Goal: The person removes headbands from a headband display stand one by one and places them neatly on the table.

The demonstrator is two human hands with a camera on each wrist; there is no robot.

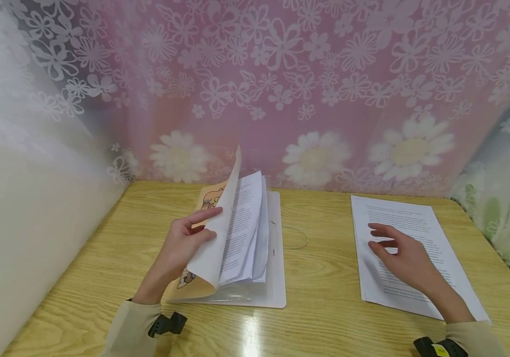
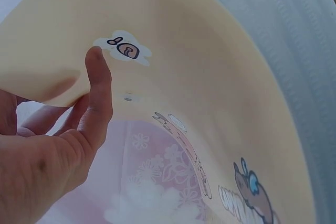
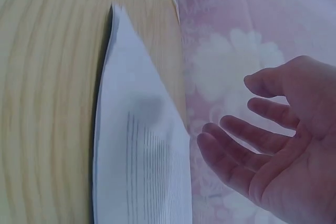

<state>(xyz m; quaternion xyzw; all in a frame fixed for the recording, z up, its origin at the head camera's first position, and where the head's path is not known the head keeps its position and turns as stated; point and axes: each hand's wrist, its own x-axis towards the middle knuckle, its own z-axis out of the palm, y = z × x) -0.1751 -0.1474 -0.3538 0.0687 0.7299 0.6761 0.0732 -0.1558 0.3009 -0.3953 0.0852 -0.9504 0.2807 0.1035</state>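
My left hand (image 1: 188,243) pinches the bent cover (image 1: 219,243) of a binder, white on the side toward the sheets and orange with cartoon figures on the other. In the left wrist view a finger lies against the orange side of the cover (image 2: 184,51), with the other fingers partly hidden behind it. Printed sheets (image 1: 242,228) stand fanned beside the cover, over the binder's pale back board (image 1: 276,277). My right hand (image 1: 404,258) hovers over a separate stack of printed paper (image 1: 398,292); in the right wrist view its loosely bent fingers (image 3: 236,156) hold nothing.
A thin looped cord (image 1: 297,248) lies on the wooden table (image 1: 317,317) just right of the binder. Behind the table's far edge hangs a pink flowered curtain (image 1: 255,124), and pale curtain panels close off both sides.
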